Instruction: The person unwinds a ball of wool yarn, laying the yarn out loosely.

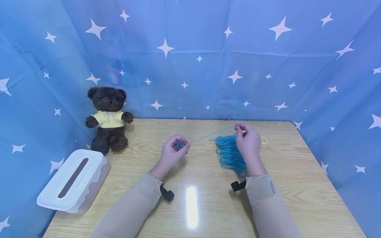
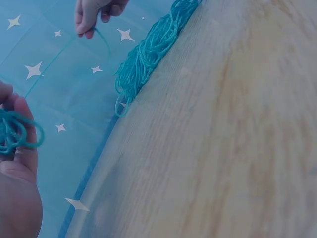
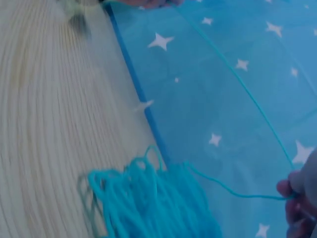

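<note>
My left hand [image 1: 174, 152] holds a small wound bundle of teal yarn [image 2: 12, 131] in its curled fingers. From it a single strand [image 1: 211, 134] runs up and right to my right hand [image 1: 248, 140], which pinches it between thumb and fingertips. In the right wrist view the strand sags a little, then carries on from the pinch to a loose teal skein [image 3: 153, 203]. That skein lies on the table beneath and left of my right hand, its loops spread out in the head view.
A brown teddy bear [image 1: 108, 119] in a yellow top sits at the back left of the wooden table [image 1: 297, 172]. In front of it stands a white box [image 1: 50, 195] with a slotted lid. A small yellow ring [image 1: 264, 140] lies just beyond my right hand. Blue star-patterned cloth [image 1: 202, 82] hangs behind.
</note>
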The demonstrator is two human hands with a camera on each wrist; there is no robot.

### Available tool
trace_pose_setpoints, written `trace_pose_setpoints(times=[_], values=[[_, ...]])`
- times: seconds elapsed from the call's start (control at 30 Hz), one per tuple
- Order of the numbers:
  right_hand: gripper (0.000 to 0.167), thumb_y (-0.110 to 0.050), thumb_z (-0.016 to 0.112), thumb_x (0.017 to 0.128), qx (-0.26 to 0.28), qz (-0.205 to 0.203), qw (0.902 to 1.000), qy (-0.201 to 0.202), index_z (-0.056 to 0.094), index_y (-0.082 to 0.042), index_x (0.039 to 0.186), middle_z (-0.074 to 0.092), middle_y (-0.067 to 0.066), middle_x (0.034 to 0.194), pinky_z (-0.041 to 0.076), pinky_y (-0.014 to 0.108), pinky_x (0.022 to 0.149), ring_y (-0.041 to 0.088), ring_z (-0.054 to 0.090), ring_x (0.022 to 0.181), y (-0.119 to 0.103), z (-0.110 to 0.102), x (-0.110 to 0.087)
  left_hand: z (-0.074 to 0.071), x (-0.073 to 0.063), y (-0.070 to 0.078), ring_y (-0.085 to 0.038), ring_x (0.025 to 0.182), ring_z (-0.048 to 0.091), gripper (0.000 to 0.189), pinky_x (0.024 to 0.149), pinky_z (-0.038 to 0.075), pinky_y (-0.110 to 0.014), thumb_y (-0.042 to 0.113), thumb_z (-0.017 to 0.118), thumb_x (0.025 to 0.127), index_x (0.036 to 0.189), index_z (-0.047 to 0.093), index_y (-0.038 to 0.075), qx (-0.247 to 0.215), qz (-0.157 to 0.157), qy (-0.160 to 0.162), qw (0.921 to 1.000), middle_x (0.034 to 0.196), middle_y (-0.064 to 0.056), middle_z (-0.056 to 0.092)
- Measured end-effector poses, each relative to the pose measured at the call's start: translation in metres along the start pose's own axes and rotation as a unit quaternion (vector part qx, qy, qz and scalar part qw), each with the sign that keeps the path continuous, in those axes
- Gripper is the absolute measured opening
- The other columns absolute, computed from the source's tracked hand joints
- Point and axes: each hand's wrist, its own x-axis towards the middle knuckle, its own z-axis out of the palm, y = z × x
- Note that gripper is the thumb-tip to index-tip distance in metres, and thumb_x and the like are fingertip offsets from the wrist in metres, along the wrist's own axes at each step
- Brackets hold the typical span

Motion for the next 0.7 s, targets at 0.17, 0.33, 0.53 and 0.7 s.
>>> trace_pose_setpoints(times=[0.17,0.33,0.53,0.7], values=[[0.033,-0.035,0.061,0.114,-0.016,0.044,0.9989,-0.004,0.078,-0.011,0.131,0.08,0.014,0.122,0.048,0.031,0.054,0.026,0.067,0.076,0.016,-0.002,0.005,0.0,0.0,-0.001,-0.008,0.082,0.073,0.015,0.072,0.06,-0.021,0.005,0.078,0.101,0.111,0.068,-0.001,-0.003,-0.002,0.001,1.0,0.099,-0.024,0.074],[0.034,-0.036,0.06,0.114,-0.018,0.082,0.9964,-0.017,0.078,-0.012,0.132,0.077,0.014,0.13,0.049,0.032,0.054,0.024,0.064,0.072,0.031,-0.004,0.008,0.0,0.001,-0.001,-0.007,0.091,0.077,0.014,0.082,0.065,-0.023,0.006,0.076,0.103,0.113,0.07,-0.002,-0.003,-0.004,0.009,0.9999,0.109,-0.029,0.077],[0.036,-0.035,0.058,0.115,-0.023,0.116,0.9928,-0.017,0.078,-0.01,0.133,0.074,0.016,0.136,0.047,0.035,0.066,0.033,0.069,0.096,0.042,-0.006,0.01,-0.001,0.002,-0.002,-0.009,0.095,0.08,0.012,0.087,0.067,-0.026,-0.002,0.071,0.103,0.115,0.07,-0.004,-0.003,-0.005,0.02,0.9998,0.119,-0.027,0.079],[0.037,-0.033,0.057,0.115,-0.032,0.147,0.9878,-0.038,0.077,-0.009,0.135,0.075,0.017,0.136,0.048,0.038,0.067,0.036,0.068,0.103,0.046,-0.009,0.011,-0.001,0.002,0.0,-0.01,0.094,0.08,0.013,0.087,0.067,-0.026,-0.005,0.07,0.101,0.114,0.07,-0.003,-0.002,-0.012,0.05,0.9987,0.117,-0.026,0.079]])
